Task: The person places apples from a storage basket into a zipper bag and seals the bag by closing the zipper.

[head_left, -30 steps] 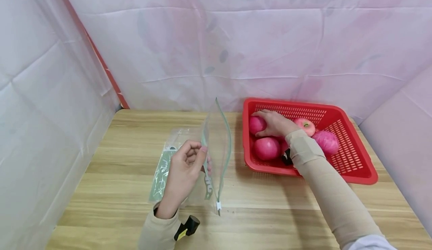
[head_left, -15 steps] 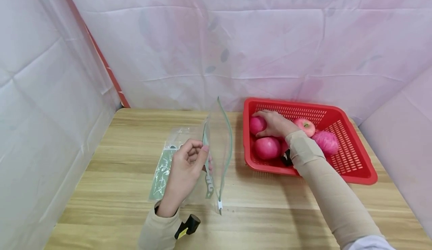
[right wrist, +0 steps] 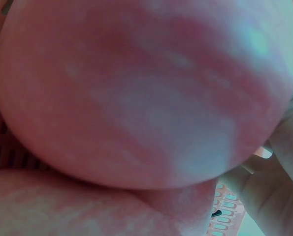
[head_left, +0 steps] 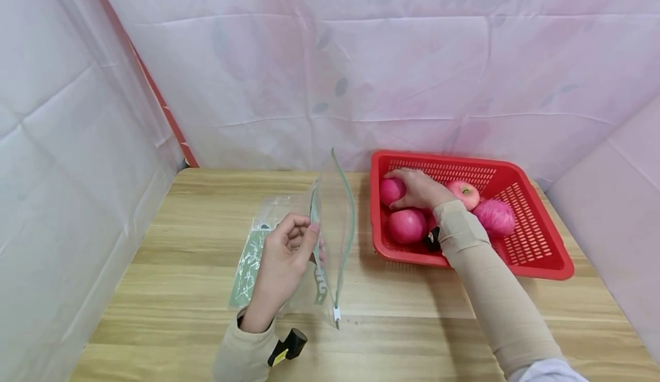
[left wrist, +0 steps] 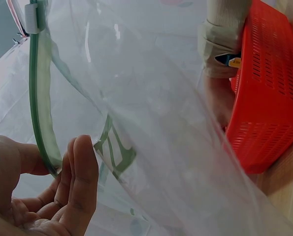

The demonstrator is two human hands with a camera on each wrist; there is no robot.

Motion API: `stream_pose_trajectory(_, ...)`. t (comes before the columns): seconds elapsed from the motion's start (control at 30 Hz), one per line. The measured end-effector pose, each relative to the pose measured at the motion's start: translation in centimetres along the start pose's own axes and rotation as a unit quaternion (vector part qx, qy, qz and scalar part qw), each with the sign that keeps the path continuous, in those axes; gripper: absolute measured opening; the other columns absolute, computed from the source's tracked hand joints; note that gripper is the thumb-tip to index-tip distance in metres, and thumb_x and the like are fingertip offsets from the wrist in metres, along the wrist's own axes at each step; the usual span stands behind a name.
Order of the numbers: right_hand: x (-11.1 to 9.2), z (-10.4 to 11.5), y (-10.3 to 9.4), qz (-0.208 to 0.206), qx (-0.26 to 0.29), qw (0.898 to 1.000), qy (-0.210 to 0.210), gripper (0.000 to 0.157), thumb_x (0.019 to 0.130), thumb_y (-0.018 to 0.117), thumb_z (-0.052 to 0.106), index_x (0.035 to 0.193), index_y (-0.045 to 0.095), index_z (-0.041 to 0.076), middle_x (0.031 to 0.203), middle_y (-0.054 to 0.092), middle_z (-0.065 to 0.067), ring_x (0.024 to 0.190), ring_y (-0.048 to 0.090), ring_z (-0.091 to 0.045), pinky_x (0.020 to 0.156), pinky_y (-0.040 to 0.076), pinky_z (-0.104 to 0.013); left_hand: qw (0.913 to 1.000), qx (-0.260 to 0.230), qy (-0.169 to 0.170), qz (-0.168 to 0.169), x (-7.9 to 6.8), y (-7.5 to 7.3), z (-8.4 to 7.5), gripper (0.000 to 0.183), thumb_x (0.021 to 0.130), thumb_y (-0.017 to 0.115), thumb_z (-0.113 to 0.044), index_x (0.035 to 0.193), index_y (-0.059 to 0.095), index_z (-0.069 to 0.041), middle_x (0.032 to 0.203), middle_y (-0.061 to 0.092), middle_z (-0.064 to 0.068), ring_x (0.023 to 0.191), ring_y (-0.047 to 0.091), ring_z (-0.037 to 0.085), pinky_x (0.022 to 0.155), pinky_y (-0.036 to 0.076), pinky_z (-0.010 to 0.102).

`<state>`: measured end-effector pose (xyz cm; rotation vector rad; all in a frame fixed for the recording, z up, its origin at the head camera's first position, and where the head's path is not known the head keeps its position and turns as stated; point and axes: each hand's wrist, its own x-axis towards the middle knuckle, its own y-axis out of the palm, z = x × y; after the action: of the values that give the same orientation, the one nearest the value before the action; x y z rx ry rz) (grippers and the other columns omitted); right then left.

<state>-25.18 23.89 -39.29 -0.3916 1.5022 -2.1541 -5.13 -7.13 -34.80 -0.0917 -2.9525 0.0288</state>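
Observation:
My left hand [head_left: 281, 262] pinches one edge of a clear zip bag [head_left: 344, 244] between thumb and fingers. The bag stands with its green-lined mouth parted, and a white slider [head_left: 337, 314] sits at the near end of that line. In the left wrist view, thumb and fingertips meet at the green zip strip [left wrist: 34, 98]. Inside the red basket [head_left: 443, 158], my right hand [head_left: 420, 190] is curled round an apple [head_left: 392, 191] in the far left corner. A big apple [right wrist: 146, 93] fills the right wrist view, with fingers [right wrist: 289, 147] at its right side.
More apples lie in the basket: one [head_left: 407, 226] just in front of the right hand, a paler one [head_left: 464, 195] behind the forearm, another [head_left: 495, 217] to its right. A flat green-printed plastic bag [head_left: 247, 267] lies left of the left hand. Cloth walls [head_left: 232, 84] border the table.
The hands hold nearly the same places throughout. The bag's mouth has shifted very slightly to the right, and the right forearm a little to the left.

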Motion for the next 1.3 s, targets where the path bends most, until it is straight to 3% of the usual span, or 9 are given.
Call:
stream_pose_trajectory(0.57, -1.1, -0.2, -0.4, -0.009, 0.005, 1.000, -0.019, 0.065, 0.078, 0.088, 0.020, 0.135, 0.062, 0.004, 0.136, 0.061, -0.020, 0.124, 0.057, -0.040, 0.105, 0.048, -0.059, 0.9999, -0.012, -0.002, -0.006, -0.3, 0.0, -0.4, 0.013, 0.105, 0.057, -0.010, 0.102, 0.059, 0.002, 0.080, 0.065, 0.018, 0.063, 0.066, 0.015, 0.060, 0.062, 0.031)
stream_pose_trajectory(0.77, -1.5, 0.0, -0.7, -0.024, 0.017, 0.999, -0.016, 0.068, 0.077, 0.089, 0.020, 0.137, 0.061, 0.005, 0.138, 0.060, -0.020, 0.126, 0.056, -0.039, 0.107, 0.047, -0.059, 0.9999, -0.014, -0.004, -0.002, -0.2, 0.0, -0.4, 0.018, 0.105, 0.056, -0.010, 0.103, 0.058, 0.007, 0.080, 0.064, 0.019, 0.063, 0.066, 0.014, 0.060, 0.062, 0.031)
stream_pose_trajectory(1.03, -2.1, -0.2, -1.0, -0.059, 0.034, 0.998, -0.008, 0.074, 0.075, 0.092, 0.024, 0.139, 0.060, 0.006, 0.137, 0.061, -0.018, 0.127, 0.056, -0.037, 0.110, 0.045, -0.058, 0.9999, -0.015, 0.000, 0.000, -0.2, 0.1, -0.3, 0.015, 0.105, 0.057, -0.011, 0.101, 0.059, 0.003, 0.081, 0.064, 0.021, 0.063, 0.066, 0.014, 0.060, 0.061, 0.031)
stream_pose_trajectory(1.3, -2.9, -0.1, -1.2, -0.105, 0.049, 0.993, 0.012, 0.076, 0.075, 0.092, 0.026, 0.141, 0.058, 0.011, 0.137, 0.061, -0.014, 0.123, 0.058, -0.035, 0.104, 0.049, -0.058, 0.9999, -0.014, -0.002, 0.007, -0.2, 0.1, -0.3, 0.013, 0.105, 0.057, -0.011, 0.102, 0.059, 0.001, 0.082, 0.065, 0.020, 0.063, 0.066, 0.015, 0.060, 0.062, 0.032)
